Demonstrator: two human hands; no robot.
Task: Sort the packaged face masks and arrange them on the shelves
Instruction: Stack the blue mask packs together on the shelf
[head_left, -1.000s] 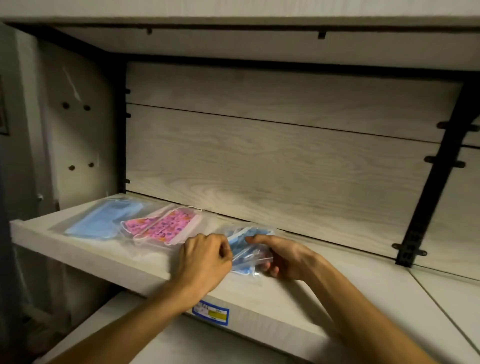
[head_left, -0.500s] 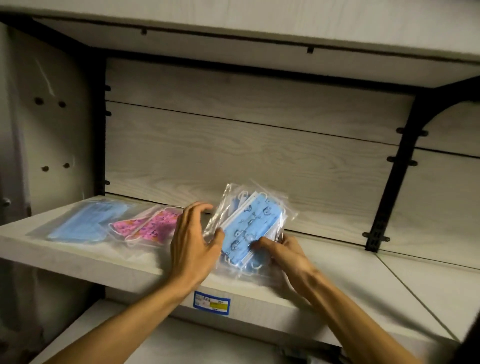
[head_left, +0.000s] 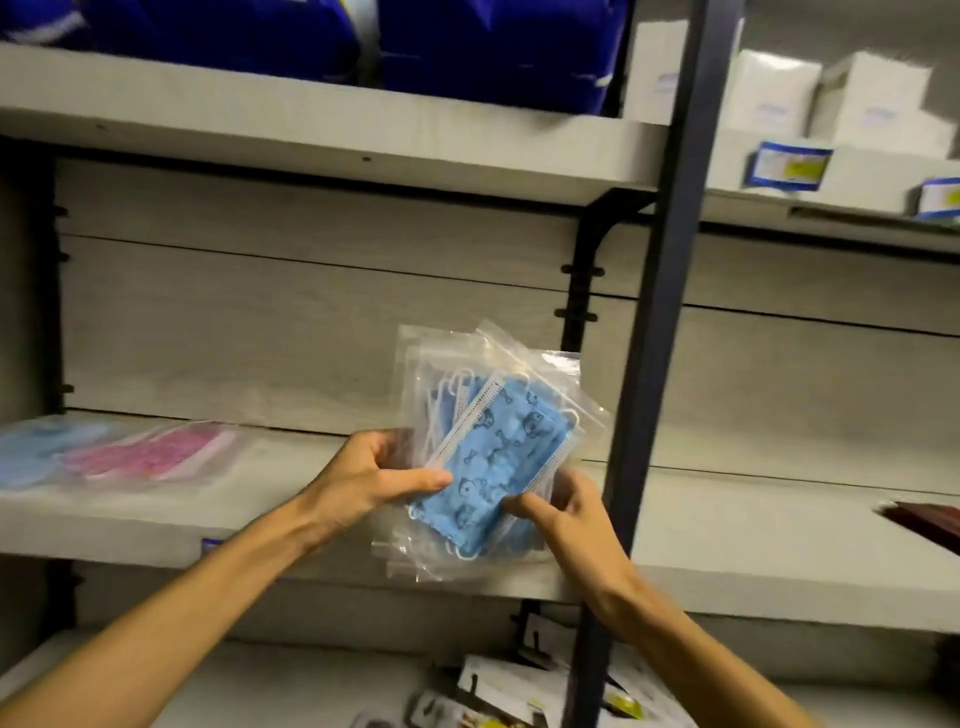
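- Head view: my left hand (head_left: 370, 480) and right hand (head_left: 563, 512) both pinch a fanned stack of clear plastic packets of blue printed face masks (head_left: 493, 457), held up tilted in front of the grey wooden shelf (head_left: 311, 514).
- Further left on that shelf lie a pink patterned mask packet (head_left: 156, 454) and a plain light-blue mask packet (head_left: 36, 449) — side by side, blurred.

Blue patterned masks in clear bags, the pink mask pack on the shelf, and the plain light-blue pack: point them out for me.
Blue patterned masks in clear bags (head_left: 493, 457): head view, printed front of the top mask.
Pink mask pack (head_left: 150, 456): head view, middle of the pink mask.
Plain light-blue pack (head_left: 31, 452): head view, its visible blue part.
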